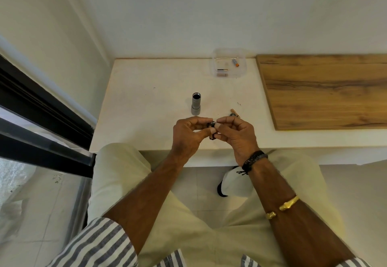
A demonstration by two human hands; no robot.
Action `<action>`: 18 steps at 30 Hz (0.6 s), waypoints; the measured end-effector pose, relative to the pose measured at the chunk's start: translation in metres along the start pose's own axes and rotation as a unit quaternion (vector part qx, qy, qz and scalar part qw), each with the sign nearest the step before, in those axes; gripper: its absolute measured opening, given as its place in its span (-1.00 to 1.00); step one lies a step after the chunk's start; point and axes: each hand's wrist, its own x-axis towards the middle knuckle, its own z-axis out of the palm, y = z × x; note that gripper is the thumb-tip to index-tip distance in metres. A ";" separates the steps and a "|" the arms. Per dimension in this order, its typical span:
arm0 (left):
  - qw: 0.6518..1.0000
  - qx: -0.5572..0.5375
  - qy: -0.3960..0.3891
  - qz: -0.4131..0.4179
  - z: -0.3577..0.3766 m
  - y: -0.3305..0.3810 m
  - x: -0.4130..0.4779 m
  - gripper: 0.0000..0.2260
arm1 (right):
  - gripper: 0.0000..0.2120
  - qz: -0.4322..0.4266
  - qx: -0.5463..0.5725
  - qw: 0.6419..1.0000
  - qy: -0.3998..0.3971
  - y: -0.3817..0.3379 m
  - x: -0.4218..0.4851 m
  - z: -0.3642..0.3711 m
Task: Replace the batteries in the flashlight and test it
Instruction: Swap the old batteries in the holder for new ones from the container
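Observation:
The grey flashlight body (196,104) stands upright on the white table (146,99), its open end facing up. Just in front of it, my left hand (188,134) and my right hand (234,134) meet above the table's front edge. Between their fingertips they pinch a small dark battery holder (212,129), mostly hidden by fingers. Behind my right hand the flashlight's round end cap (232,115) lies on the table with a loose gold-coloured battery (235,112) beside it.
A clear plastic box (228,62) at the table's back edge holds an orange-tipped battery (235,62) and other small cells. A wooden board (326,90) covers the table's right part. A dark window frame (41,107) runs along the left.

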 end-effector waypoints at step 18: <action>0.875 -0.412 -0.083 -0.240 -0.004 0.006 0.004 -0.79 | -0.80 -0.032 -0.021 0.973 0.228 0.015 0.074 -0.058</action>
